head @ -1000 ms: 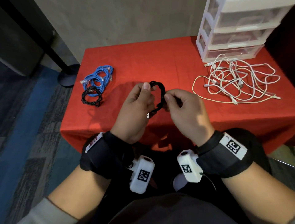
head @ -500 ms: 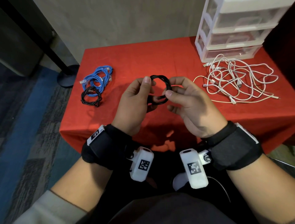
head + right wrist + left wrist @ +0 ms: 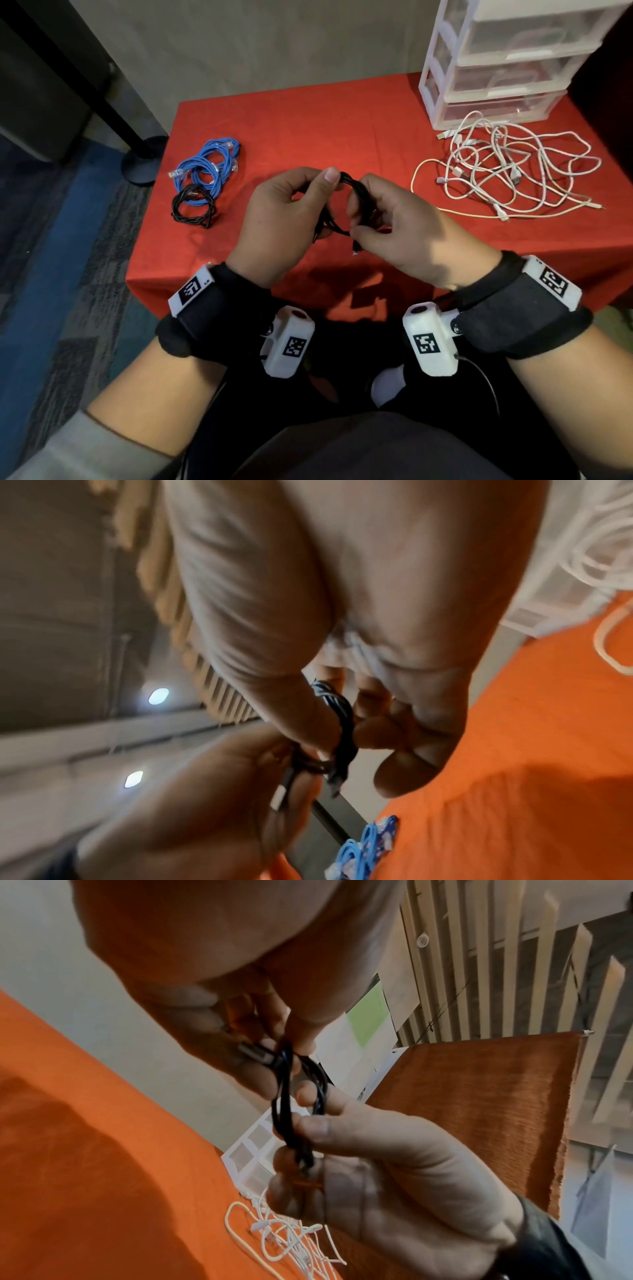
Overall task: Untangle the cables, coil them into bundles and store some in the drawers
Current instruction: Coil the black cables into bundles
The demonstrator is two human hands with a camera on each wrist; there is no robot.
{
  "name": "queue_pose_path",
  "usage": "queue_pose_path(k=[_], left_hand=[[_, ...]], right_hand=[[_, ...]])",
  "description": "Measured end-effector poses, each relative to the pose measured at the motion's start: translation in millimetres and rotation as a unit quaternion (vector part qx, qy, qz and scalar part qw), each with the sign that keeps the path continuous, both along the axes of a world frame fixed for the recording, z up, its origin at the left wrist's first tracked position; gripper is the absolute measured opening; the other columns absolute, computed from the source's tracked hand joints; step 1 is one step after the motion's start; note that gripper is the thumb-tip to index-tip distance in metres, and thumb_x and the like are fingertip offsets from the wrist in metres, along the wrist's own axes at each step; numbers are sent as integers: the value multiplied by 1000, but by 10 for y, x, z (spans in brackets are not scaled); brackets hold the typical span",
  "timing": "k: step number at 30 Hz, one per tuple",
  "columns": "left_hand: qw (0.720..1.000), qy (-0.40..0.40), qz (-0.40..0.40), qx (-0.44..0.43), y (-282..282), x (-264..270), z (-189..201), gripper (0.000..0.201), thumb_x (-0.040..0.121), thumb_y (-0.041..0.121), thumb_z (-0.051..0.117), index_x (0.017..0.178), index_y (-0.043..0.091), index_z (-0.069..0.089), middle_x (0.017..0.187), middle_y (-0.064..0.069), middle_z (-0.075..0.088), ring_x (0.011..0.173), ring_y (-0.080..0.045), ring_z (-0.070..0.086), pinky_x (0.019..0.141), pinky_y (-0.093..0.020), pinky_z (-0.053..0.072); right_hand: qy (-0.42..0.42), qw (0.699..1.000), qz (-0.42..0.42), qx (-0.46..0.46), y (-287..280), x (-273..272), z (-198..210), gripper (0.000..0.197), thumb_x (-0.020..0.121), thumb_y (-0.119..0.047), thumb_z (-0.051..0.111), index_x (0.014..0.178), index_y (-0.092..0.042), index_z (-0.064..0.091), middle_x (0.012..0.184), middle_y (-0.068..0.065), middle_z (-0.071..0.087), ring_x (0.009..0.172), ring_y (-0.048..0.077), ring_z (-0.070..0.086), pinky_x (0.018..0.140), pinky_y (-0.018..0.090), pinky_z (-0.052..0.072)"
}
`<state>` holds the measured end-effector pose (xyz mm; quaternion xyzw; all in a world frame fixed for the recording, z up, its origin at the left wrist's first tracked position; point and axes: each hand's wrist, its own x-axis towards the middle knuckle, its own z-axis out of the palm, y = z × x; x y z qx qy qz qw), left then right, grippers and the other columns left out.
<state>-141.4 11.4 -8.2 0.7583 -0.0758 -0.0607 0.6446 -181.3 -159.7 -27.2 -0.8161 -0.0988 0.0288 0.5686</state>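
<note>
Above the tabletop's (image 3: 308, 113) near edge, the left hand (image 3: 274, 222) pinches the small black cable coil (image 3: 352, 192) steady; the right hand (image 3: 394, 222) grips its loose plug end, seemingly to wrap and lock the bundle; white cables (image 3: 507, 171) lie tangled at the far right corner beside the drawers (image 3: 507, 68).

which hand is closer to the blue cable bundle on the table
Left. The left hand is just right of the blue cable bundle; the right hand sits farther right, beyond the black cable both hold.
</note>
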Motion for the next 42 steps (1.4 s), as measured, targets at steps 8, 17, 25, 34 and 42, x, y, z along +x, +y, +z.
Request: queue_pose_path(k=[8, 17, 25, 34, 42], left_hand=[[999, 20, 22, -19, 29, -40, -50, 31, 97, 37, 67, 93, 7, 74, 73, -20, 63, 63, -29, 60, 65, -63, 55], [993, 98, -60, -34, 209, -24, -72, 34, 96, 32, 65, 106, 0, 69, 91, -12, 65, 86, -22, 66, 78, -40, 59], [991, 114, -40, -49, 244, -70, -117, 24, 99, 23, 64, 107, 1, 71, 90, -10, 63, 78, -19, 67, 73, -37, 63], [987, 131, -32, -85, 202, -106, -145, 19, 97, 25, 66, 105, 8, 71, 88, -4, 65, 77, -13, 66, 73, -40, 63], [991, 97, -87, -22, 178, -211, -343, 8, 92, 15, 73, 97, 16, 66, 96, -6, 67, 93, -20, 68, 89, -55, 58]], right_hand=[[-15, 999, -25, -28, 21, 42, -84, 23, 91, 1, 61, 103, -18, 58, 94, 4, 62, 77, 15, 58, 76, 35, 49], [57, 984, -44, 160, -54, 77, -173, 11, 93, 2, 69, 101, -5, 66, 94, 23, 66, 80, 24, 62, 75, 38, 54], [36, 992, -28, 119, -48, 51, -144, 14, 93, -4, 71, 98, -17, 67, 88, 3, 65, 79, 22, 58, 66, 34, 45], [47, 991, -32, 124, -80, 57, -127, 12, 92, -2, 72, 96, -10, 64, 88, 5, 66, 77, 16, 60, 65, 30, 52], [115, 957, -77, 256, -72, 46, -179, 14, 92, 4, 67, 94, -10, 62, 81, 8, 61, 71, 17, 56, 64, 27, 49]])
